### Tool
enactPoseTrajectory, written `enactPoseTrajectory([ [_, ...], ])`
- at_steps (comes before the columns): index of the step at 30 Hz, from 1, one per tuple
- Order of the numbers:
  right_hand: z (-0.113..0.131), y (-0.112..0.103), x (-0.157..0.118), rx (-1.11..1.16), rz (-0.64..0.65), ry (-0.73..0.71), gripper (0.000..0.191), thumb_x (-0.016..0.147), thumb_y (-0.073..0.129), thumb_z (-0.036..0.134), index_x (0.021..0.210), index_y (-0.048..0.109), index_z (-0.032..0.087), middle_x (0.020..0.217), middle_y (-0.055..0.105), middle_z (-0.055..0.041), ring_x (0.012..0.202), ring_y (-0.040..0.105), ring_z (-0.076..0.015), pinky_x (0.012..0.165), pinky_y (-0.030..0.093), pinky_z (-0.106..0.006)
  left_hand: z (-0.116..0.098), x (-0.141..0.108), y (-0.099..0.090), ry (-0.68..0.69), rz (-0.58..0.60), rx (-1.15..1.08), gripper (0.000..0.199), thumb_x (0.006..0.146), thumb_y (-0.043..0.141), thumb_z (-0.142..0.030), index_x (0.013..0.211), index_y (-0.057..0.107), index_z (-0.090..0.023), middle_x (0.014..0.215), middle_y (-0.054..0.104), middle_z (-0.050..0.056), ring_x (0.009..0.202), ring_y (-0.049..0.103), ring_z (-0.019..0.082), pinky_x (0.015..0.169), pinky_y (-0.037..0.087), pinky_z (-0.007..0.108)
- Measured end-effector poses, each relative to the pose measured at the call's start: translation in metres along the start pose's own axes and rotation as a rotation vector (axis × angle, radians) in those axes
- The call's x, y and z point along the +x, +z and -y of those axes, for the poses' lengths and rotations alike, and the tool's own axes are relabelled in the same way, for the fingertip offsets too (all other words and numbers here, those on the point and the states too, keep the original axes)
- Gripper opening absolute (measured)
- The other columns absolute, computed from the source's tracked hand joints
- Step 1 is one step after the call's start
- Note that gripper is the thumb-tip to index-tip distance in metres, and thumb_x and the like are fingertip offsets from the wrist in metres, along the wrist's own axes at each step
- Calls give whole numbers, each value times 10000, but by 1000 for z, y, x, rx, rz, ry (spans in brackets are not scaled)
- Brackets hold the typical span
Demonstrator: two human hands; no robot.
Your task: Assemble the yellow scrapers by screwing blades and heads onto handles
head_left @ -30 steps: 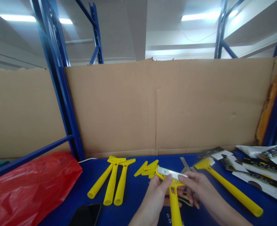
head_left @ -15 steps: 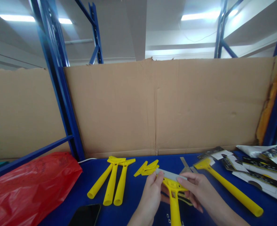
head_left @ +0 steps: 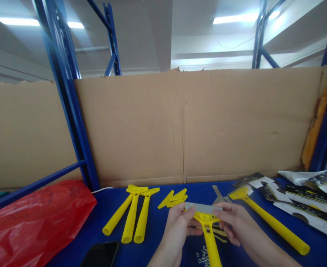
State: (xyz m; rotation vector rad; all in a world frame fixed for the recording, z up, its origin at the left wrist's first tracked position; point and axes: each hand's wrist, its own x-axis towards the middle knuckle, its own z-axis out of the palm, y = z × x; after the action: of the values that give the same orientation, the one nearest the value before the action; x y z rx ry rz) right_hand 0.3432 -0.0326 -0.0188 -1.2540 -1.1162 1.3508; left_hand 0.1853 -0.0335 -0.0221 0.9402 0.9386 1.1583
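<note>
A yellow plastic scraper (head_left: 211, 243) is in front of me, head up and handle toward me. Across the top of its head lies a flat grey metal blade (head_left: 200, 208). My left hand (head_left: 176, 224) pinches the blade's left end against the head, thumb on top. The blade's right end is gripped by my right hand (head_left: 233, 219), its thumb pressing from above and the fingers curled beneath. Behind the scraper, yellow pieces and white printing on the dark blue surface are partly hidden. Small yellow clamp plates (head_left: 173, 199) lie just beyond my left hand.
Three yellow scraper handles (head_left: 130, 218) lie to the left, near a black phone (head_left: 100, 255) and a red plastic bag (head_left: 41, 222). Loose blades (head_left: 218, 194), another yellow scraper (head_left: 277, 226) and card packaging (head_left: 310, 211) lie right. A cardboard wall (head_left: 141, 129) stands behind.
The scraper's handle end has swung to the right, and the blade has become more level along the head. Both hands keep their grip, with thumbs slightly shifted.
</note>
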Motion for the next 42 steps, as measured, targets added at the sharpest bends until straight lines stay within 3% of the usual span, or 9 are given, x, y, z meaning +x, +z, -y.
enactPoseTrajectory([
  [7,-6,4,-2,-44,102,-20,449,661,648,618,678,522,187,537,525,64,300,325,-5,245,204,-123,-3,0,-2,46,-82,-101,283,739,666,-312,901,612,-86,824,716,129,631,653,145,633,528,259],
  [12,-15,8,-8,-224,159,76,449,724,664,530,992,573,182,475,520,78,305,381,-28,274,226,-118,-4,2,-4,66,-163,-150,239,793,614,-260,953,597,-83,918,717,161,736,692,183,720,546,298],
  [15,-23,9,-5,-240,205,97,456,699,699,498,992,566,174,513,555,64,321,418,-37,296,238,-137,-3,2,-4,55,-161,-134,245,790,619,-266,953,593,-84,907,715,158,723,692,183,731,548,309],
  [19,-23,10,-2,-157,157,68,411,652,732,470,917,594,187,566,569,49,430,552,-83,350,295,-152,-3,2,-4,32,-139,-75,321,766,646,-344,960,590,-94,903,705,148,709,682,184,679,551,304],
  [23,-14,11,-6,-92,112,58,384,612,750,459,842,604,189,607,585,39,476,570,-92,394,341,-166,-3,8,-7,67,-241,5,400,762,614,-470,965,585,-126,877,685,116,733,664,200,563,535,281],
  [27,-8,8,-7,-66,122,59,344,629,742,454,796,590,195,589,566,48,474,565,-91,409,362,-169,-1,22,-25,275,-339,317,353,821,487,-489,870,587,-154,773,651,86,709,631,211,473,469,253],
  [33,-6,5,-7,-49,98,47,306,667,722,449,783,583,203,573,541,61,498,581,-90,419,360,-157,5,31,-48,598,-258,990,235,857,415,-241,901,641,-195,964,678,89,964,606,241,829,487,374],
  [37,-4,7,-8,-49,96,38,302,658,724,440,784,588,201,580,553,61,495,583,-92,432,375,-165,9,24,-44,581,-11,1218,340,862,398,-181,1093,647,-169,1134,652,115,1108,563,239,984,421,394],
  [42,-2,8,-10,-79,17,83,260,664,709,410,786,604,205,583,568,51,498,589,-102,421,371,-168,8,17,-37,483,32,1405,412,857,364,-121,1160,639,-167,1138,665,128,1083,582,271,964,425,441],
])
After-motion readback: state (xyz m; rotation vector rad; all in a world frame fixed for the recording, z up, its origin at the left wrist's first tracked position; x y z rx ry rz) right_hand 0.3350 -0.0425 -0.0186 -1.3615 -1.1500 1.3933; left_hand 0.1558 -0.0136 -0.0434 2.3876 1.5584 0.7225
